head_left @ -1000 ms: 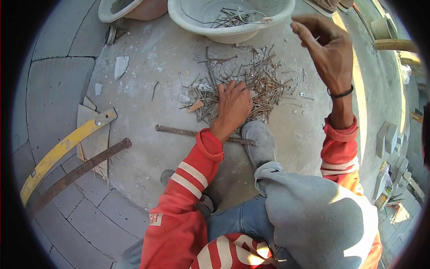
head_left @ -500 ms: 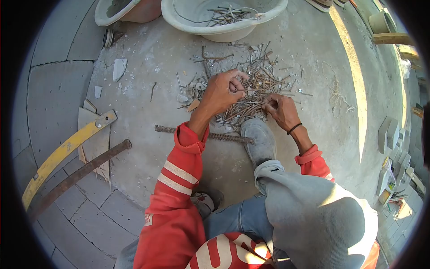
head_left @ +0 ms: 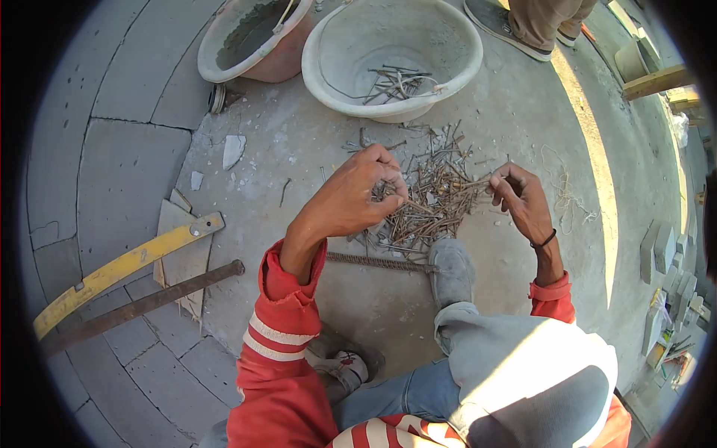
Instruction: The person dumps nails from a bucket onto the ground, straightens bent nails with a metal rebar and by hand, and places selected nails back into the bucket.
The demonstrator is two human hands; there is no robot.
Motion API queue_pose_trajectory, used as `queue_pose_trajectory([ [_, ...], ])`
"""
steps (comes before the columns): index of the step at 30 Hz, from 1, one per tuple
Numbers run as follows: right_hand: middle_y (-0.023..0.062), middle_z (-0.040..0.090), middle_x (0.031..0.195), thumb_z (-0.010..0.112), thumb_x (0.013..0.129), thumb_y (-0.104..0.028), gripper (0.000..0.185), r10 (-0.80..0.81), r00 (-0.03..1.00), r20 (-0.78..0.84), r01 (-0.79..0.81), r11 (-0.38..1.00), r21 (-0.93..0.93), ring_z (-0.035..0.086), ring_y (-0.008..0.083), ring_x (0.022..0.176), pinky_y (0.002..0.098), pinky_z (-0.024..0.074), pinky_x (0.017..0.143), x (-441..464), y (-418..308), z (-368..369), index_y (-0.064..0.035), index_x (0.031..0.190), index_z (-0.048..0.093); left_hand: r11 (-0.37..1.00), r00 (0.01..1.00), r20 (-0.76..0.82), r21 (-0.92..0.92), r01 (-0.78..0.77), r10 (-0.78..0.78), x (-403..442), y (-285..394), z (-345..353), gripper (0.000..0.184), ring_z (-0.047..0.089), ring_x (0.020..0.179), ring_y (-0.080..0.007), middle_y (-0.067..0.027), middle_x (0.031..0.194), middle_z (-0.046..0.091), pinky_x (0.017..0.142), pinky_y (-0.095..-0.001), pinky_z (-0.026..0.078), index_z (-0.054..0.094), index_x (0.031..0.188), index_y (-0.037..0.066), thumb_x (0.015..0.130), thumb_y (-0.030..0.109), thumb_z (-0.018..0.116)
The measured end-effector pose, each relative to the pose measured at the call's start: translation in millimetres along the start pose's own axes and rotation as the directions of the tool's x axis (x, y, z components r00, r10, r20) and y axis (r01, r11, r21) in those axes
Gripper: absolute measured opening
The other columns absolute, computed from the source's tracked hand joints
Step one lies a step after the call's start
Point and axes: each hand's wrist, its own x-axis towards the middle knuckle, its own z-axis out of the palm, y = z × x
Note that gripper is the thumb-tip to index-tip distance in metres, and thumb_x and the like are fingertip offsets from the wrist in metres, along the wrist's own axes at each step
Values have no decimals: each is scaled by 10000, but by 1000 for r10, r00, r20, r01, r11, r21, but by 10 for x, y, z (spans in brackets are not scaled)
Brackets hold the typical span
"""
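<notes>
A pile of rusty nails (head_left: 441, 187) lies on the concrete floor in front of my shoe. My left hand (head_left: 355, 190) hovers over the pile's left side, its fingers curled with the tips near each other; anything between them is too small to name. On the right edge of the pile, my right hand (head_left: 523, 198) pinches nails, whose thin shafts stick out to the left. Beyond the pile stands a pale basin (head_left: 328, 78) with more nails and a wire in it.
A reddish basin (head_left: 280, 63) stands at the upper left. A ribbed steel rod (head_left: 373, 260) lies by my shoe (head_left: 452, 272). Left are a yellow curved bar (head_left: 134, 257) and a rusty bar (head_left: 149, 302). Another person's shoe (head_left: 511, 30) is at the top.
The view has shifted, showing more of both basins. My right hand came down from the upper right to the pile and now pinches nails. My left hand has lifted off the pile.
</notes>
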Motion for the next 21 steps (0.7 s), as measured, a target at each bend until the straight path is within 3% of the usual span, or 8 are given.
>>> queue_pose_trajectory([
  [4, 35, 680, 825, 634, 1074, -266, 243, -398, 853, -336, 454, 885, 104, 578, 71, 668, 239, 459, 590, 172, -774, -210, -42, 983, 661, 994, 994, 83, -89, -60, 68, 99, 335, -469, 125, 607, 981, -233, -80, 1042, 622, 948, -353, 477, 777, 985, 61, 885, 134, 756],
  [6, 36, 690, 833, 643, 1069, -276, 249, -502, 775, -383, 574, 813, 97, 589, 76, 667, 244, 462, 587, 449, -1048, -237, -34, 1016, 671, 972, 973, 216, -200, 122, -78, 187, 565, -831, 174, 616, 953, -185, -55, 943, 656, 896, -334, 489, 791, 1022, 66, 894, 184, 795],
  [8, 37, 699, 841, 653, 1065, -285, 261, -567, 700, -434, 658, 748, 85, 599, 82, 666, 250, 465, 585, 820, -1201, -151, -26, 1049, 680, 969, 989, 100, -208, 130, -111, 360, 516, -1056, 209, 619, 945, -165, -41, 925, 668, 874, -326, 492, 791, 1041, 60, 893, 207, 810],
  [10, 51, 715, 846, 679, 1049, -259, 256, -721, 593, -358, 501, 679, -536, 618, 100, 663, 271, 485, 598, 1139, -1213, 29, -13, 1119, 699, 958, 986, -6, -241, 158, -164, 602, 445, -1146, 245, 622, 937, -146, -27, 907, 679, 851, -318, 495, 790, 1059, 53, 892, 229, 825],
  [13, 77, 717, 820, 690, 1035, -221, 232, -554, 691, -465, 492, 831, -259, 632, 115, 665, 288, 504, 626, 1061, -1006, 250, -11, 1131, 718, 982, 976, -204, 150, 112, -80, 876, 265, -1214, 345, 658, 955, -200, -73, 978, 705, 851, -351, 518, 759, 1157, 43, 881, 236, 833],
  [15, 86, 705, 795, 693, 1026, -206, 212, -462, 754, -466, 428, 885, -184, 623, 111, 658, 287, 506, 632, 953, -643, 388, -9, 1096, 729, 774, 957, -205, 632, -32, 207, 838, 113, -1209, 422, 681, 968, -281, -129, 1032, 713, 881, -399, 535, 705, 1249, 35, 888, 224, 814],
  [18, 124, 707, 764, 704, 976, -138, 150, -269, 928, -258, 209, 949, -238, 662, 164, 649, 315, 527, 647, 733, -185, 624, -4, 1026, 748, 775, 997, -56, 632, -6, 53, 486, 238, -1417, 436, 670, 1002, -358, -172, 1091, 695, 908, -448, 536, 669, 1267, 40, 886, 205, 801],
  [21, 158, 741, 838, 702, 930, -93, 132, -278, 961, -4, 263, 915, -305, 711, 292, 700, 387, 564, 703, 698, 182, 914, -5, 1014, 752, 750, 987, 74, 659, 60, -144, -186, 267, -1550, 381, 661, 1015, -363, -166, 1102, 680, 906, -464, 533, 666, 1219, 37, 883, 168, 788],
])
